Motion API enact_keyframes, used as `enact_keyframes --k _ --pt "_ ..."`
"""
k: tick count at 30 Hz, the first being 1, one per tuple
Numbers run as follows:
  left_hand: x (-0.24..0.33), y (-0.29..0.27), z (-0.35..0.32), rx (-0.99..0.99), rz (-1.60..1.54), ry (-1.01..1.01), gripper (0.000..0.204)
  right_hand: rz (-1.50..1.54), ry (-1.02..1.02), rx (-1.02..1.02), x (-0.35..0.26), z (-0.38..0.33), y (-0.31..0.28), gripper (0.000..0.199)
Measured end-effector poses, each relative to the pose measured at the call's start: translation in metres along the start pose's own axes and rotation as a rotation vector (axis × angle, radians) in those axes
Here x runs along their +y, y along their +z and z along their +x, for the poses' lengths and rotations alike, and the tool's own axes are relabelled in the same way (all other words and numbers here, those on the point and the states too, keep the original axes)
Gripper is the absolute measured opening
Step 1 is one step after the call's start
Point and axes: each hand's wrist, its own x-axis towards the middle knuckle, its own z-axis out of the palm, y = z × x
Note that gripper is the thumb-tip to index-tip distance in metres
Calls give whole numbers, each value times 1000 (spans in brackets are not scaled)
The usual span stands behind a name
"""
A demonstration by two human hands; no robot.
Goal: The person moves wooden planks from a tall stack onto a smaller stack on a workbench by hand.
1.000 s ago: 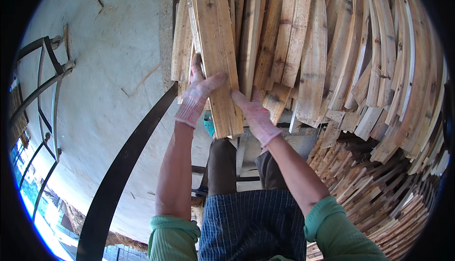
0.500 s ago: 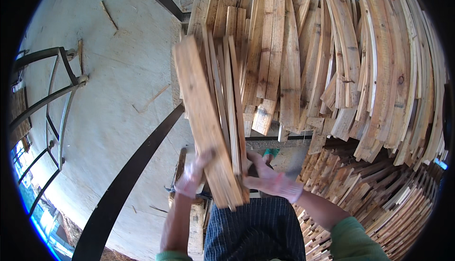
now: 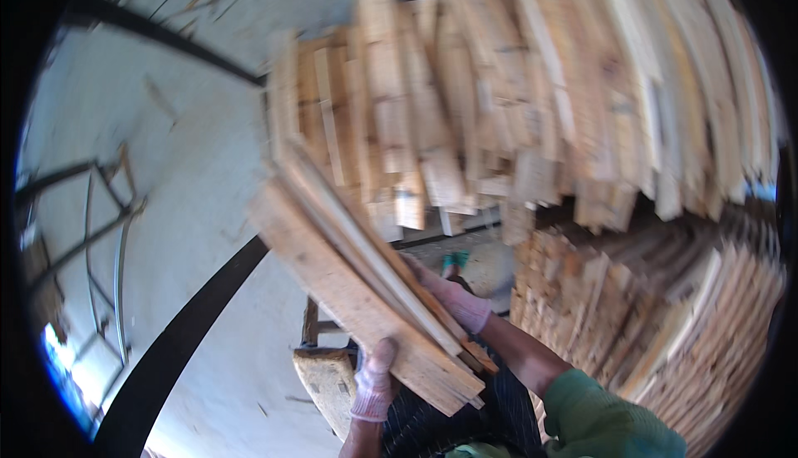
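Between my two gloved hands is a bundle of several wooden boards (image 3: 366,288), standing on edge side by side and slanting from lower right to upper left. My left hand (image 3: 376,379) presses the broad outer face of the nearest board near its lower end, thumb on the wood and the other fingers hidden beneath. My right hand (image 3: 449,296) is closed along the opposite side of the bundle, its fingertips partly behind the boards. The bundle's far end overlaps the edge of the stacked planks in view.
A large stack of planks (image 3: 391,109) lies on a rack ahead, blurred by motion. Below it at right stands another dense pile of boards (image 3: 632,317). A dark metal bar (image 3: 191,325) crosses at left, near a metal frame (image 3: 104,242). A worn wooden block (image 3: 320,379) sits beside my left hand.
The bundle has tilted further left, its far end swinging left and down. Both hands have shifted with it, and the whole view has turned toward the right.
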Motion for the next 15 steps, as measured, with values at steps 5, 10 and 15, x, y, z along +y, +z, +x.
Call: enact_keyframes --k 5,10,15 --pt "41 68 -59 -102 134 145 107 -33 -324 4 -88 -65 12 105" --pt "51 105 -112 -461 671 375 85 -220 -699 326 -156 -228 29 105" --pt "44 189 -168 -933 1506 1332 47 -56 -918 773 -154 -399 55 105"
